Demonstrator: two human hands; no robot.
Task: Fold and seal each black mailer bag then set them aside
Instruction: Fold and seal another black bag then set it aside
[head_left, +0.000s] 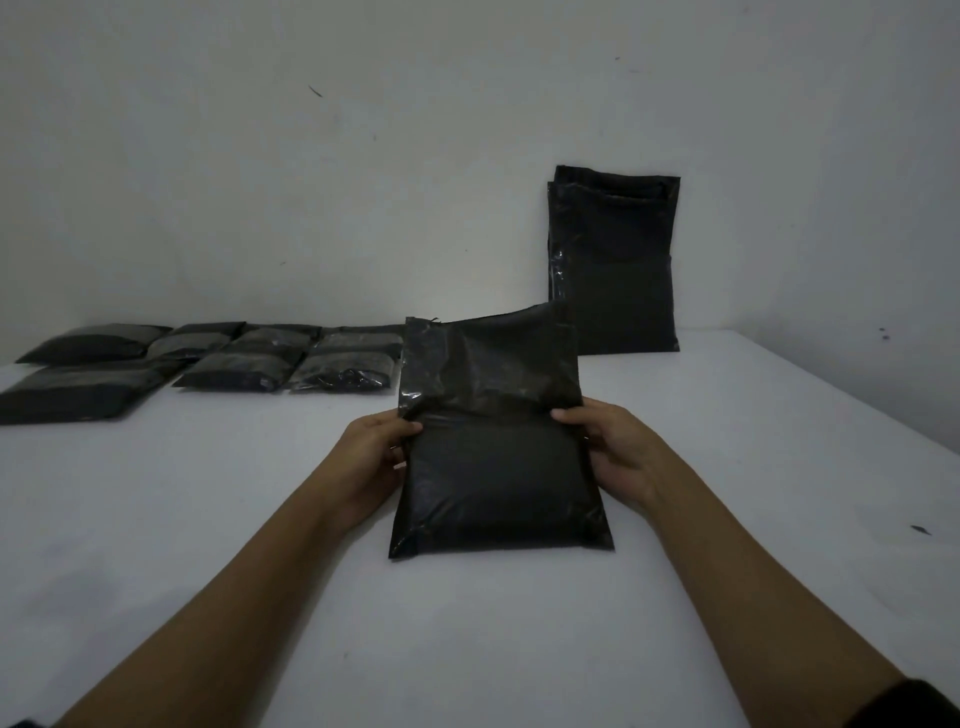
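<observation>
A black mailer bag lies on the white table in front of me, its filled lower half flat and its empty upper flap standing up at the crease. My left hand grips the bag's left edge at the fold, thumb on top. My right hand grips the right edge at the same height. Several folded black bags lie in rows at the far left. A stack of unfolded black bags leans upright against the wall at the back right.
The white wall closes off the table's far side. The table's right edge runs diagonally toward me. A small dark scrap lies near that edge.
</observation>
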